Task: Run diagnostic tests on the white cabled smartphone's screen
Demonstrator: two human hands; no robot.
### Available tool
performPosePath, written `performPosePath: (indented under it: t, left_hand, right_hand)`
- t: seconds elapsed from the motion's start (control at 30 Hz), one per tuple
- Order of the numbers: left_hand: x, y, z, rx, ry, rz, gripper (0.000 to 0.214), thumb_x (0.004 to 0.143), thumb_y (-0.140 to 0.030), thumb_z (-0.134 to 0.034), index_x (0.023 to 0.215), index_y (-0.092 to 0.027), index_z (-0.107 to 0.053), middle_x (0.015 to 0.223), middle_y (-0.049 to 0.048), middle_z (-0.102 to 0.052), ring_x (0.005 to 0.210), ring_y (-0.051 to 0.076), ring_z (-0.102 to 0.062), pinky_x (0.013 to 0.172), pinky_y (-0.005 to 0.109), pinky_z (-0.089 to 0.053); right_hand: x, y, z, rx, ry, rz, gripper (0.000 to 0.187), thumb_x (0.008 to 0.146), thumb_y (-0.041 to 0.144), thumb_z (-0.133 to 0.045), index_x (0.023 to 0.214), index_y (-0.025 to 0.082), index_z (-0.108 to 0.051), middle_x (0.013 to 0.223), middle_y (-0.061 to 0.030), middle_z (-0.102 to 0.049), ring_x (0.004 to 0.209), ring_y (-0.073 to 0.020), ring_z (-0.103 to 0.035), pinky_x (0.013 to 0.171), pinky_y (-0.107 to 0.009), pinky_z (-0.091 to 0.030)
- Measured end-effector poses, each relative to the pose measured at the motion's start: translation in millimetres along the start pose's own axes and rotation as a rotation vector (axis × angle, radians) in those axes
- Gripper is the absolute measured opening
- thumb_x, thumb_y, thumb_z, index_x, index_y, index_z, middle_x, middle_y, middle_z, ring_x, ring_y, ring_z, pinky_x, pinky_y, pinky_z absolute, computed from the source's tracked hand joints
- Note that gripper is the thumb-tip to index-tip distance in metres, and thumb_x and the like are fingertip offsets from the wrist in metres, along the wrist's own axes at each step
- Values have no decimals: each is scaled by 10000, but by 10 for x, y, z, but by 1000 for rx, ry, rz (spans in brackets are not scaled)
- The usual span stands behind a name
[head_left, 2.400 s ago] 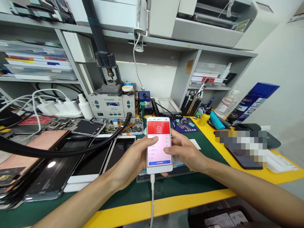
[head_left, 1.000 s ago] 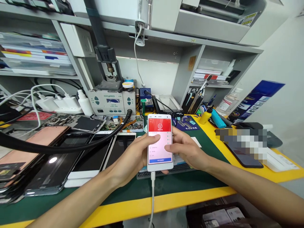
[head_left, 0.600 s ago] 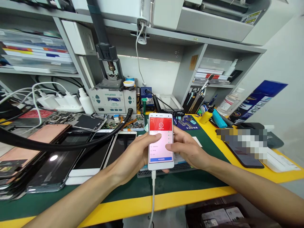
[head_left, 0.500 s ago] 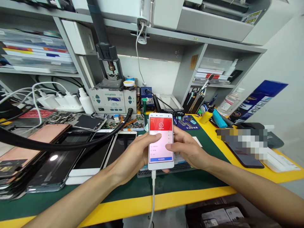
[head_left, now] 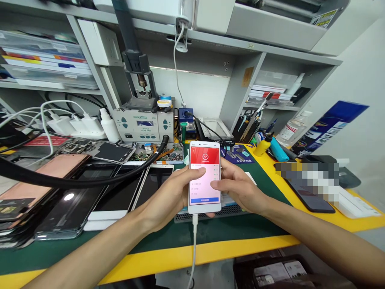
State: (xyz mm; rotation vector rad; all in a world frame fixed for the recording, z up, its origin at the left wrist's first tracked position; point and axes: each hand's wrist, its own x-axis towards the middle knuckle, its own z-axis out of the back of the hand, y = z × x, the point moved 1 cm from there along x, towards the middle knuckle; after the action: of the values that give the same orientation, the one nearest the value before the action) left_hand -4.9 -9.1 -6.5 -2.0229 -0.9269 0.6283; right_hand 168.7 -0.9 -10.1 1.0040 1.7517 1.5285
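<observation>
A white smartphone is held upright between my two hands above the bench. Its lit screen shows a red banner with a sad face, a pale list and a blue bar at the bottom. From the left side, my left hand grips the phone, its thumb lying over the upper middle of the screen. On the other side, my right hand closes round the right edge, its thumb over the screen's right part. Most fingers are hidden behind the phone. A white charging cable hangs from its lower end.
Several phones and phone parts cover the left of the green mat. A thick black hose curves from the rework station. At right lie a dark phone, bottles and a tool holder.
The view has shifted slightly. Both hands keep hold of the phone, thumbs in nearly the same places over the same page.
</observation>
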Motion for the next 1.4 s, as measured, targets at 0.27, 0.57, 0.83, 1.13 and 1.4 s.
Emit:
performPosePath:
  t: [0.27,0.57,0.83,1.13,1.4]
  left_hand:
    - [10,2,10,5,21,-11,370,910,-347,-552,1227,-173,-628,997,125,-703,837,275,-669,636,428,-583]
    - [-1,5,12,8,23,-16,346,916,-349,-542,1179,-153,-651,954,123,-706,820,272,-668,634,430,-579]
    - [9,0,2,15,26,-15,348,918,-348,-539,1183,-150,-646,963,125,-705,820,269,-665,629,426,-576]
    - [3,-3,6,30,23,-6,372,920,-362,-534,1211,-152,-632,983,131,-705,854,286,-667,683,497,-578]
    - [6,-1,7,32,34,-12,371,917,-360,-537,1207,-150,-636,1012,142,-702,860,286,-670,674,483,-583]
  right_hand:
    - [-2,-5,7,-2,5,11,498,849,158,-624,1317,218,-464,990,-57,-723,701,-185,-705,573,-288,-562]
    - [-4,-8,11,1,-3,12,501,846,151,-624,1319,214,-470,996,-55,-725,715,-182,-707,595,-288,-565]
    - [-4,-6,7,9,-6,18,511,845,128,-619,1325,205,-463,1005,-57,-727,693,-177,-709,575,-283,-567]
    - [-3,-14,22,24,12,32,518,857,118,-616,1341,218,-459,1046,-60,-723,740,-179,-718,615,-287,-581]
    - [-6,-7,20,25,16,34,520,860,110,-617,1344,222,-464,1053,-58,-721,766,-172,-720,644,-278,-585]
